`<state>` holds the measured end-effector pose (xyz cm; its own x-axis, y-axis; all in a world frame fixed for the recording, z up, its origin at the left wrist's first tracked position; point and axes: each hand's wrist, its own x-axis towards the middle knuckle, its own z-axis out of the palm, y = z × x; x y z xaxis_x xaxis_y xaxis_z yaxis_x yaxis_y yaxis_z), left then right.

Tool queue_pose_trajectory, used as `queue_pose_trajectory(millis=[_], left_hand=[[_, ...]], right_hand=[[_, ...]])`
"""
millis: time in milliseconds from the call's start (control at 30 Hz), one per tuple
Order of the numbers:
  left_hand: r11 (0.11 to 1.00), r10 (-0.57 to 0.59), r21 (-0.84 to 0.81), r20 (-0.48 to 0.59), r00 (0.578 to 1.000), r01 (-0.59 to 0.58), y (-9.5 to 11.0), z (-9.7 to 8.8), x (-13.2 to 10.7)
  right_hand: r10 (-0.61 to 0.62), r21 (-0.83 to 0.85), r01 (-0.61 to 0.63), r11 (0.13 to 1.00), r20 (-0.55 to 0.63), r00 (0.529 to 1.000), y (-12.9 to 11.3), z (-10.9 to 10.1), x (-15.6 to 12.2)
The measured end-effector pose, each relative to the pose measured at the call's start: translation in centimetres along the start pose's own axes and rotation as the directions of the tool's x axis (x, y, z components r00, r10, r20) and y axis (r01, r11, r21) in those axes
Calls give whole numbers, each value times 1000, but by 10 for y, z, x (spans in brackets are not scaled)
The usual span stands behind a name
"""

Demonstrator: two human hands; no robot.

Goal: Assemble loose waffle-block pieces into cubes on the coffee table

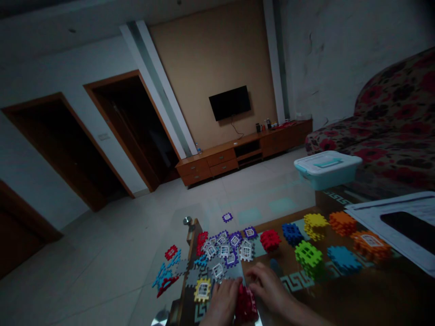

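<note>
A stack of dark red interlocking toy tiles (246, 304) stands between my hands at the near edge of the view. My left hand (224, 299) presses against its left side with bent fingers. On the other side my right hand (270, 287) curls its fingers against the stack's upper right edge. Just left of my left hand lies a yellow window tile (203, 290). Beyond my fingers spread loose grey window tiles (223, 250) and purple tiles (235, 240). The lower part of the red stack is dim and partly covered by my hands.
Sorted stacks stand to the right: red (270, 240), dark blue (292, 233), yellow (315, 226), green (308, 258), light blue (344, 259) and orange (370, 244). Behind are a lidded teal box (335, 179) and a phone (409, 230) on papers. Blue tiles (165, 273) lie left.
</note>
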<state>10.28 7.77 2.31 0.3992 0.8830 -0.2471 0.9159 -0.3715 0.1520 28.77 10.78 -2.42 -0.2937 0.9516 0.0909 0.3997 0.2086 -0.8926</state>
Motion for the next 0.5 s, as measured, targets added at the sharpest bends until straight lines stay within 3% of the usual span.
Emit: queue_pose_trajectory(millis=[133,333,500], left_hand=[[999,-47,28,77,996,44,16,-1,5],[1000,-23,10,51,998,23,18,9,14],[998,-54,-32,98,994,58,27,-3,22]], right_hand=[[-13,5,13,1000,-23,1000,0,-13,2],[-37,49,37,998,-8,999,0,-16,1],[-46,48,46,998,0,999,-1,-15,0]])
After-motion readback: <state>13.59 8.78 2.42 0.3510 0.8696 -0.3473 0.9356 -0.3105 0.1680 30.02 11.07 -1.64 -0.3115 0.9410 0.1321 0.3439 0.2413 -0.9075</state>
